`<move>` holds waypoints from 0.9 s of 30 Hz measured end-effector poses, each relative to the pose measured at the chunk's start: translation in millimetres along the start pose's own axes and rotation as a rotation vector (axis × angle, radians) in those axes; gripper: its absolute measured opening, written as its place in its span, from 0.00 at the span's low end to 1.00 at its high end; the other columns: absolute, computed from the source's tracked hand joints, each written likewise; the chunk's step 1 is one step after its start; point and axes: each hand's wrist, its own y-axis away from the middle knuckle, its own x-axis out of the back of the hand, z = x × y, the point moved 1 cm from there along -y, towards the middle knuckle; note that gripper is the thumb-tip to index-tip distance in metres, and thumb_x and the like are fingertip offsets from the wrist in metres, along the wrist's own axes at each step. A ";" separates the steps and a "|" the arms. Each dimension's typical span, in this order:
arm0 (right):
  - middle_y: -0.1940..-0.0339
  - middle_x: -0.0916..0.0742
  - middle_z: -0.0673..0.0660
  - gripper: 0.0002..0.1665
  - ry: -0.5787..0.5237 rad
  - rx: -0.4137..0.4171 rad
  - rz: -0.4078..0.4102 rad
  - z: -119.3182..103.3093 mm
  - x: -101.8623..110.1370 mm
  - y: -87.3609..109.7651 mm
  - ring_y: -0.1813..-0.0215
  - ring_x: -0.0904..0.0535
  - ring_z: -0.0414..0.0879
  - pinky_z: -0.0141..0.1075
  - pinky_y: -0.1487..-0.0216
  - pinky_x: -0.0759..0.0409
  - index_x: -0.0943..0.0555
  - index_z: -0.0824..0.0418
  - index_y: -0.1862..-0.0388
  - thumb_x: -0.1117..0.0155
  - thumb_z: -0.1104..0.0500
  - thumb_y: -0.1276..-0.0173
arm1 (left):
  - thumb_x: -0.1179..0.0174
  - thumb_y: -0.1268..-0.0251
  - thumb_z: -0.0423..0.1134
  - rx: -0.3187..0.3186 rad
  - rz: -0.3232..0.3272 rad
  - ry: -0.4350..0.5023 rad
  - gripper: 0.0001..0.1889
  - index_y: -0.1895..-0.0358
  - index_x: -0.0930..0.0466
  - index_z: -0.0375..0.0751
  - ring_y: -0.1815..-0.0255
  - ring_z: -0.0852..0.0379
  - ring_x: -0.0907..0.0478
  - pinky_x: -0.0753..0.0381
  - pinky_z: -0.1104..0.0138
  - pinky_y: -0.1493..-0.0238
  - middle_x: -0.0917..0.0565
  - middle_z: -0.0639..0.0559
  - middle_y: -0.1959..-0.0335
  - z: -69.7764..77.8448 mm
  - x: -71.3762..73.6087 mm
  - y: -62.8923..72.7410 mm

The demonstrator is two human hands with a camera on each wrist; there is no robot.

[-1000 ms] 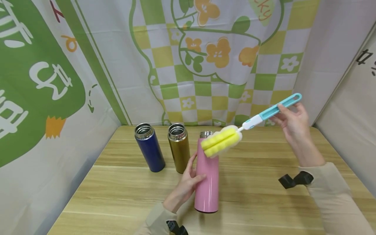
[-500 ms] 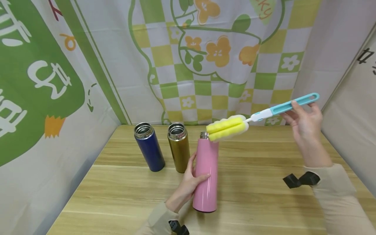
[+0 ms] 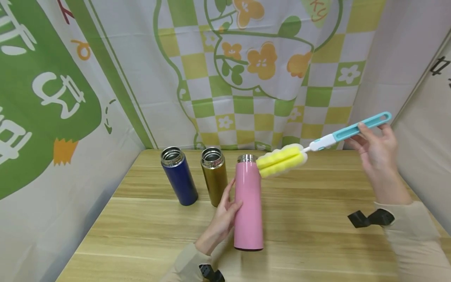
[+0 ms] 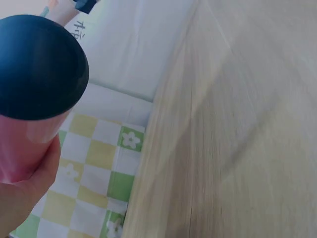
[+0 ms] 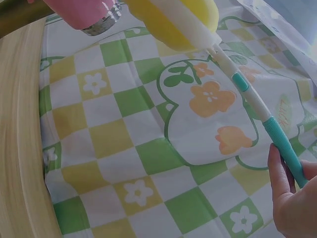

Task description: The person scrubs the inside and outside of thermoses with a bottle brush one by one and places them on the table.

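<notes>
My left hand (image 3: 222, 219) grips a pink thermos bottle (image 3: 248, 207) around its left side. The bottle stands nearly upright, lidless, with a steel threaded neck. Its dark round base (image 4: 42, 69) faces the left wrist camera, raised off the table. On the right, my right hand (image 3: 380, 152) holds a bottle brush (image 3: 324, 141) by its turquoise handle, thumb on top. The brush's yellow and white sponge head (image 3: 282, 159) points left, its tip right beside the bottle's neck. In the right wrist view, fingers (image 5: 280, 173) lie along the handle.
Behind the left hand, a blue thermos (image 3: 180, 178) and a gold-brown thermos (image 3: 214, 178) stand lidless on the wooden table (image 3: 141, 235). A checked, flower-printed curtain (image 3: 246, 125) hangs along the table's back edge, with printed cloth at both sides.
My right hand has moved the brush to the right, so its sponge head went from in front of the pink thermos's neck to beside it. The thermos has risen slightly and straightened.
</notes>
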 end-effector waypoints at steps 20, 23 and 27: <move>0.72 0.20 0.63 0.14 0.025 -0.006 -0.046 -0.2 -1.7 -0.4 0.72 0.19 0.53 0.42 0.65 0.21 0.32 0.66 0.61 0.44 0.76 0.45 | 0.47 0.45 0.36 -0.002 0.072 -0.108 0.41 0.32 0.62 0.59 0.53 0.53 0.27 0.28 0.59 0.55 0.35 0.35 0.42 -2.0 -0.7 2.5; 0.69 0.21 0.62 0.14 0.035 -0.005 -0.041 -0.8 -3.7 -1.9 0.71 0.19 0.53 0.42 0.64 0.21 0.31 0.66 0.61 0.43 0.76 0.45 | 0.46 0.44 0.38 -0.007 0.047 -0.141 0.40 0.32 0.61 0.59 0.55 0.53 0.26 0.27 0.59 0.56 0.32 0.35 0.45 -1.8 0.6 2.5; 0.66 0.23 0.62 0.15 0.053 -0.010 -0.033 -1.6 -8.1 -4.5 0.70 0.19 0.53 0.42 0.62 0.22 0.31 0.65 0.61 0.42 0.75 0.45 | 0.45 0.41 0.42 -0.004 0.014 -0.163 0.39 0.31 0.60 0.57 0.55 0.54 0.25 0.26 0.60 0.57 0.30 0.34 0.47 -0.4 1.6 2.6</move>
